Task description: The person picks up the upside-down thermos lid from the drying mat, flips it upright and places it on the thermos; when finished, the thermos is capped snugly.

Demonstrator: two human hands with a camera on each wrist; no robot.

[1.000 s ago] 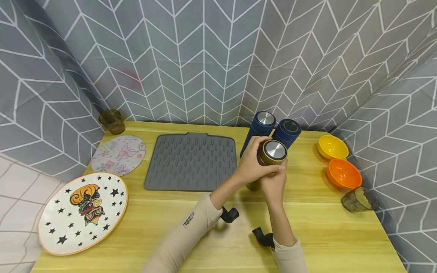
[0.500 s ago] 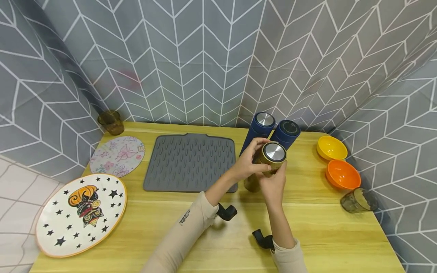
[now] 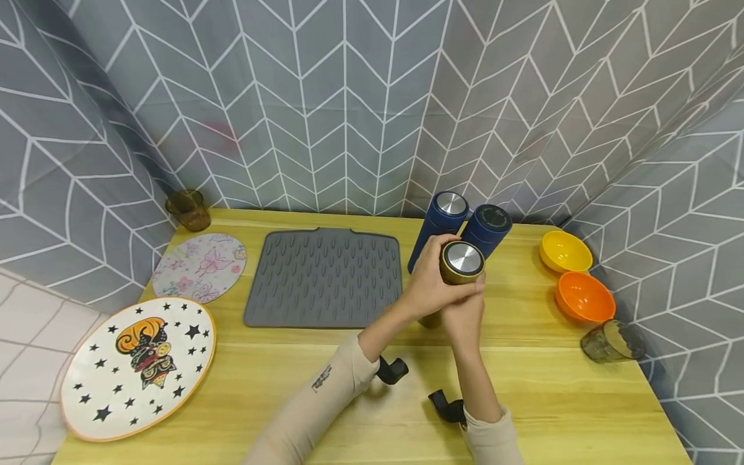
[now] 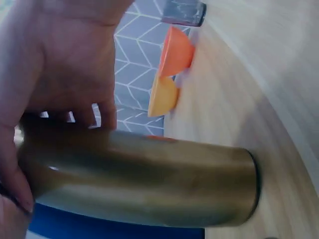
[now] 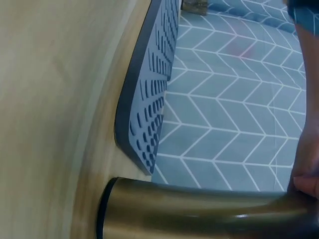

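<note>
Gold flask [image 3: 455, 274] gripped in both hands above the counter [image 3: 558, 400], just in front of two blue flasks [image 3: 465, 223]. Left hand [image 3: 429, 284] wraps its upper body; right hand [image 3: 465, 318] clasps it from below. Seemingly mid-carry; setting it down calls for a level base. Brushed-metal cap, matte sides.
</note>
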